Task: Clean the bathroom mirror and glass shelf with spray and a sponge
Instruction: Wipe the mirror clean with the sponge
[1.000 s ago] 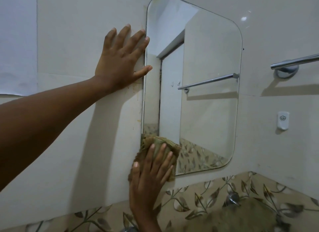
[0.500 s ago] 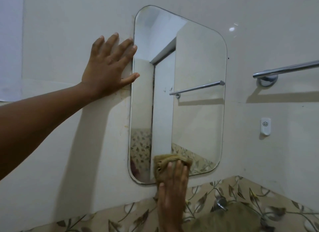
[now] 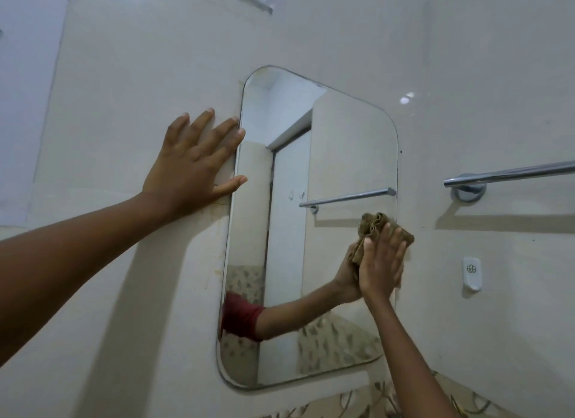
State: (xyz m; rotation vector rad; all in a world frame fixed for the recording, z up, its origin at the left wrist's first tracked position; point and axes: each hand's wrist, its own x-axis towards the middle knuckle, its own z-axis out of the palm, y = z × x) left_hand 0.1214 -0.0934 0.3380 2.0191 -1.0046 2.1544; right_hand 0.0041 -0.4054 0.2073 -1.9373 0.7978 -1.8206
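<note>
Pressing a crumpled olive-brown cloth flat against the mirror with the right hand, keeping its fingers straight and close together over the fabric rather than curling round it. Working at the mirror's right edge, about mid-height, just below the reflected towel bar, and letting the cloth bunch out above and to the left of the fingertips. Bracing the left hand flat on the cream wall beside the mirror's upper left edge, spreading those fingers wide and straight, holding nothing, with forefinger and thumb tips just reaching over the glass edge. Reflecting the right forearm and a red sleeve low in the glass. Leaving a chrome towel rail and a small white hook untouched on the wall to the right.
</note>
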